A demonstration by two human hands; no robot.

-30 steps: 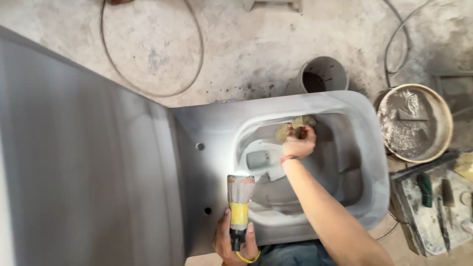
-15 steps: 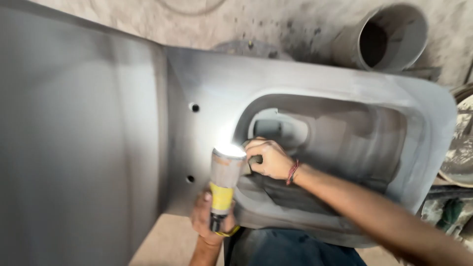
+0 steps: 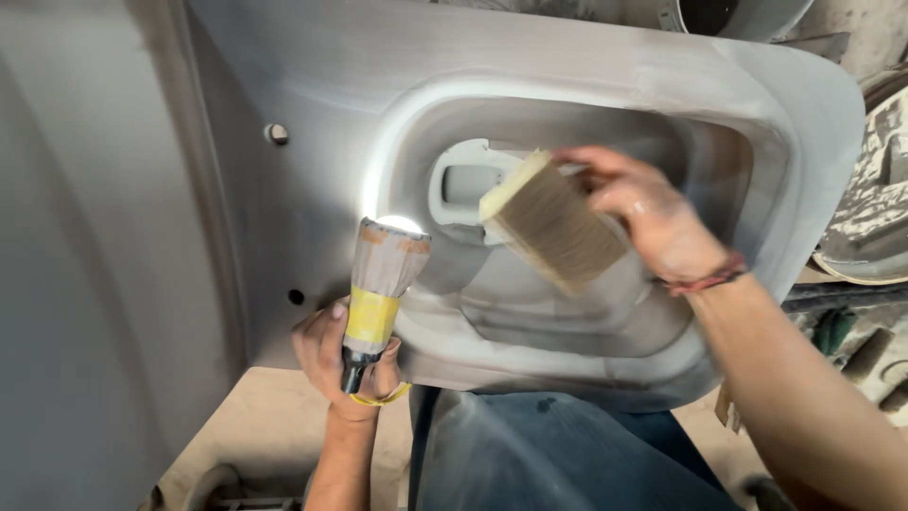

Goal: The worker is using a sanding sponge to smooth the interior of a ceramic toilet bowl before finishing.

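Since half a second ago: right hand [image 3: 653, 222] has lifted off the basin floor and now carries a sanding block [image 3: 553, 222] up over the hollow; view has drawn closer; left hand [image 3: 340, 355] has barely shifted.

Item 1. Unfired grey ceramic fixture [image 3: 567, 66], one, lying flat; moulded basin recess with a pale rectangular opening [image 3: 463, 180] at its back. Two small round holes [image 3: 275, 132] on the flat deck to the left. Surface reads as evenly dull grey, smooth along rim and deck; by appearance much of the smoothing is done, with the inner recess in hand and no glaze on it.

Item 2. Sanding block, one, tan abrasive face, yellow foam edge. Grasped by the right hand at its far end, tilted, blurred, held above the recess and apparently not touching it.

Item 3. Torch [image 3: 378, 284], one, yellow body, taped head, lit. Clenched in the left hand at the near rim, beam thrown on the recess wall.

Item 4. Red thread band [image 3: 705, 281], one, right wrist.

Item 5. Grey pipe mouth [image 3: 728, 14], one, top edge.

Item 6. Crusted bucket [image 3: 875, 208], one, right edge.
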